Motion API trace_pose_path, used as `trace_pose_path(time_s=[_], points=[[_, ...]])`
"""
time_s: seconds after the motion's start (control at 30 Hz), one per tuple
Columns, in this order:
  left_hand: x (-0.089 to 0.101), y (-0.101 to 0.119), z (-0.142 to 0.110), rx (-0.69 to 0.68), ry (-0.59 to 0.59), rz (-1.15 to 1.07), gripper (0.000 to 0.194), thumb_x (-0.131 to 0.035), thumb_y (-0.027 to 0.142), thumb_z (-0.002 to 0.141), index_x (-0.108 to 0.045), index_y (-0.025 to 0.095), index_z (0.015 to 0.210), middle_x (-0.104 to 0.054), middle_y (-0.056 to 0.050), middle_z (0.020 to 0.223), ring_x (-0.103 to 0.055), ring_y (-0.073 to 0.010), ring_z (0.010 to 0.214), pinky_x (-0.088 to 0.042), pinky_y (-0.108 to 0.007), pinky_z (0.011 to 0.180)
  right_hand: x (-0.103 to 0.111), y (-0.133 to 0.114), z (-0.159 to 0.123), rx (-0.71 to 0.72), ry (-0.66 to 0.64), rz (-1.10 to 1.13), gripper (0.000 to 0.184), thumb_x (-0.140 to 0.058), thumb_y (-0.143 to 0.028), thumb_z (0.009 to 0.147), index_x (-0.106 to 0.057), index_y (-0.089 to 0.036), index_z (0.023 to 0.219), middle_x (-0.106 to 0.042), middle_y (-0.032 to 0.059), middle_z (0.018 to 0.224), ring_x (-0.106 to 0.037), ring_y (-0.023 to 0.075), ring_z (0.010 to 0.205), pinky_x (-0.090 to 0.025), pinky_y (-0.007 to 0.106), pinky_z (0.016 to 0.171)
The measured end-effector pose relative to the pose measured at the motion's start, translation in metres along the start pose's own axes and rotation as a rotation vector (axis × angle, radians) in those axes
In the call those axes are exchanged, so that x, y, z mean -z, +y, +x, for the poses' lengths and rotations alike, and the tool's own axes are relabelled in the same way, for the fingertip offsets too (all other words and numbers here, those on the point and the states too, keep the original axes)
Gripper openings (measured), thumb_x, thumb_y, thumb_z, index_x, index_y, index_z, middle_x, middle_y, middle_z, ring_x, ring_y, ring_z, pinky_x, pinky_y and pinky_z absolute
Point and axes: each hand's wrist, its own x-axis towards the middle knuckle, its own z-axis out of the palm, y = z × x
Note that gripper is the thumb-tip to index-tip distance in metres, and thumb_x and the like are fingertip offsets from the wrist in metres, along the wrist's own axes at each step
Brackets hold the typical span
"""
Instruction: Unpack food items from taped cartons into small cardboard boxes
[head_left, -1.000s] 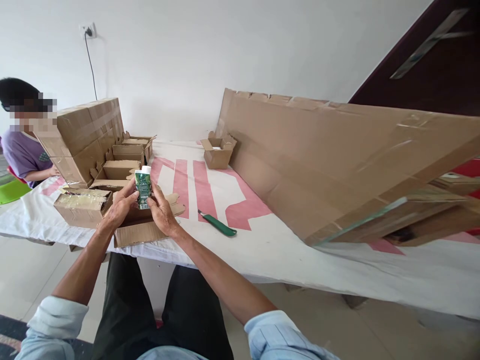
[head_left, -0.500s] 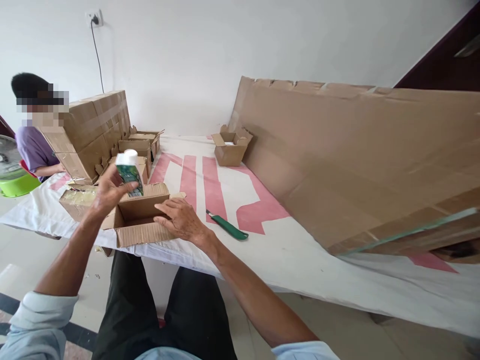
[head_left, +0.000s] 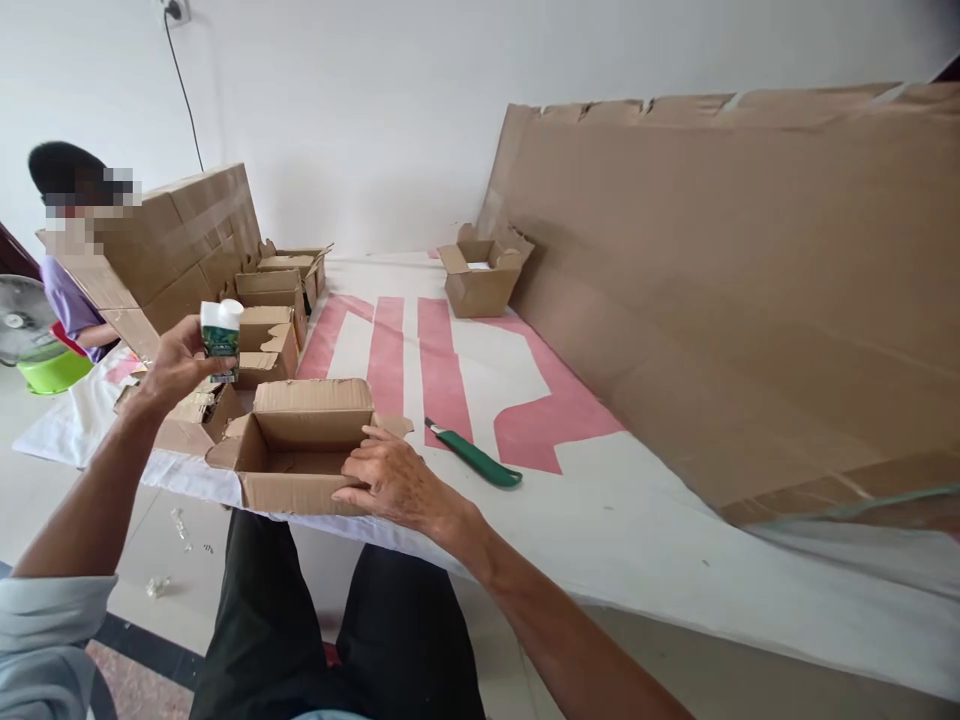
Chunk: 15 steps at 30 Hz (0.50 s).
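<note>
My left hand [head_left: 182, 362] is closed around a small green-and-white bottle [head_left: 220, 345] with a white cap, held up to the left of an open cardboard box [head_left: 300, 492]. A squared white edge shows beside the cap; whether it belongs to a separate carton I cannot tell. The box stands at the table's front edge, its flaps folded outward and its visible inside bare. My right hand [head_left: 394, 475] grips the box's right front corner, with fingers bent over the wall. To the right of that hand lies a green-handled cutter [head_left: 480, 460] on the cloth.
Several open cardboard boxes [head_left: 274, 335] line the left side, beside a tall cardboard wall [head_left: 187, 230]. Another open box [head_left: 484, 292] stands at the back, against a large leaning cardboard sheet [head_left: 720, 280]. A person [head_left: 67, 290] sits at the far left near a fan [head_left: 19, 320].
My left hand has moved left with the bottle, away from above the box. My right hand stays at the box, which now sits farther right in view. The camera view has also shifted.
</note>
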Motion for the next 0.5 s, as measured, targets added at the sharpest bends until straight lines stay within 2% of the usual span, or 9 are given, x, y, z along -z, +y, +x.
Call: trace_pose_path(time_s=[0.13,0.33,0.5], points=[[-0.009,-0.016,0.006,-0.002,-0.169,0.273,0.061,-0.099,0.046,0.063,-0.076,0.019,0.113,-0.082,-0.006,0.107,-0.075,-0.0302,0.103,-0.061,-0.042,0.093,0.006,0.010,-0.011,0.010,0.037,0.004,0.037,-0.089,-0.037,0.104,-0.072,-0.021,0.075,-0.078,0.0013,0.075,-0.069,0.0200,0.073,-0.053,0.044,0.113],[-0.023,-0.035,0.009,0.043,-0.411,0.611,0.045,-0.081,0.037,0.068,-0.075,0.021,0.109,-0.079,-0.002,0.102,-0.072,-0.0277,0.095,-0.055,-0.035,0.086,0.008,0.018,-0.034,0.033,0.133,0.075,0.041,-0.090,-0.037,0.101,-0.068,-0.025,0.069,-0.074,-0.0016,0.069,-0.061,0.0191,0.065,-0.053,0.051,0.121],[-0.047,-0.049,0.010,0.068,-0.590,0.866,0.042,-0.074,0.033,0.074,-0.076,0.020,0.114,-0.080,-0.004,0.101,-0.073,-0.0288,0.096,-0.056,-0.035,0.086,0.009,0.023,-0.045,0.052,0.176,0.113,0.042,-0.091,-0.041,0.101,-0.069,-0.025,0.070,-0.073,-0.0023,0.070,-0.061,0.0192,0.064,-0.052,0.056,0.124]])
